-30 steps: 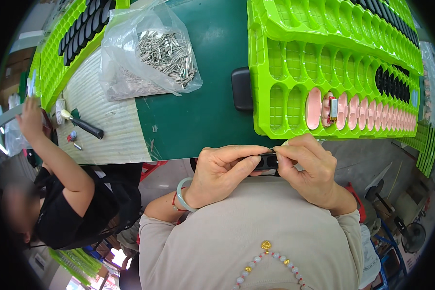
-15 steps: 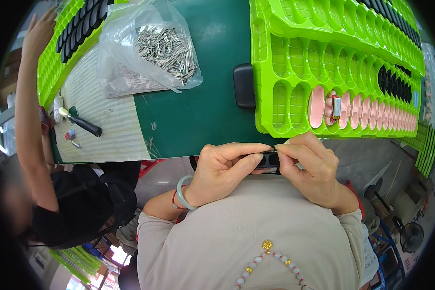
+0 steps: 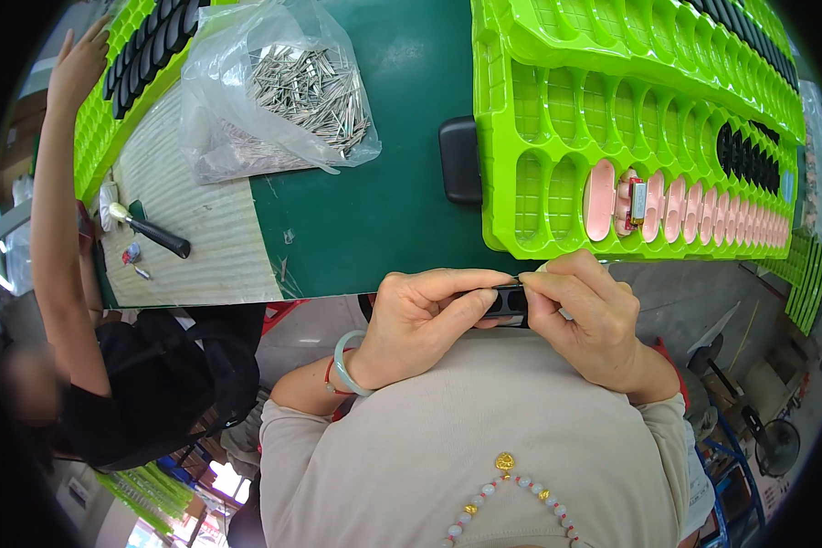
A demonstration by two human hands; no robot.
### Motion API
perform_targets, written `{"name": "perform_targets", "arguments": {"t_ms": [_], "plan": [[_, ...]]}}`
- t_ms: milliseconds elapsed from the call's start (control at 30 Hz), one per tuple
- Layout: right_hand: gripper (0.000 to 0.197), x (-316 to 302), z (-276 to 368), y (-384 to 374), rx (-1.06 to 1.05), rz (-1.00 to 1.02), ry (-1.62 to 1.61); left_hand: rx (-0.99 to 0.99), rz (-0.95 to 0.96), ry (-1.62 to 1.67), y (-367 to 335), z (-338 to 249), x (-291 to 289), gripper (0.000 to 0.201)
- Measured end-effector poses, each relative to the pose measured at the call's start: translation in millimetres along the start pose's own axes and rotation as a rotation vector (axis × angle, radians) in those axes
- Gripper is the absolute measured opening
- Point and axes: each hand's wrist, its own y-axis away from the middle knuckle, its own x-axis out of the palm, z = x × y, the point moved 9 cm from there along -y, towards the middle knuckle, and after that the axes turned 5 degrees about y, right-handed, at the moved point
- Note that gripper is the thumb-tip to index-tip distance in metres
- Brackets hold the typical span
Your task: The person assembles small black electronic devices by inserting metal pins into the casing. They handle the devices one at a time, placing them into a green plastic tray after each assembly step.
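At the table (image 3: 384, 228), by the left tray (image 3: 96, 146), a co-worker's arm (image 3: 59, 228) has risen, while the left hand (image 3: 425, 320) and right hand (image 3: 584, 309) stay pinched on a black case (image 3: 508, 301) between them, just off the near edge, so it seems still in work.

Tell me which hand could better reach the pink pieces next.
Probably the right hand: it's nearer the pink pieces; the left hand is farther left. Both hold the black piece.

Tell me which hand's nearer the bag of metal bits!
Left. In the picture, the left hand is below the bag, rightward; the right hand is also below, farther right.
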Motion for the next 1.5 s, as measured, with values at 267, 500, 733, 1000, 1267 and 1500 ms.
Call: {"name": "perform_targets", "arguments": {"t_ms": [267,500,733,1000,1267,1500], "plan": [[0.028,0,0,0,0.004,0.008,0.002,-0.003,0.008,-0.019,0,0,0,0.019],[0.028,1,1,0,0.006,0.012,-0.003,-0.001,0.010,0.017,1,1,-1,0.019],[0.029,2,-1,1,0.016,0.017,-0.014,-0.014,0.019,0.023,1,2,-1,0.019],[0.052,0,-17,-6,0.189,-0.011,-0.552,0.117,0.018,0.279,-7,-28,11,0.035],[0.036,-10,-42,-7,0.344,-0.156,-1.213,0.546,-0.042,-0.762,-6,-98,-5,0.085],[0.046,4,-48,-12,0.498,-0.033,-1.298,0.611,0.223,-1.120,-45,-102,14,0.100]]}}
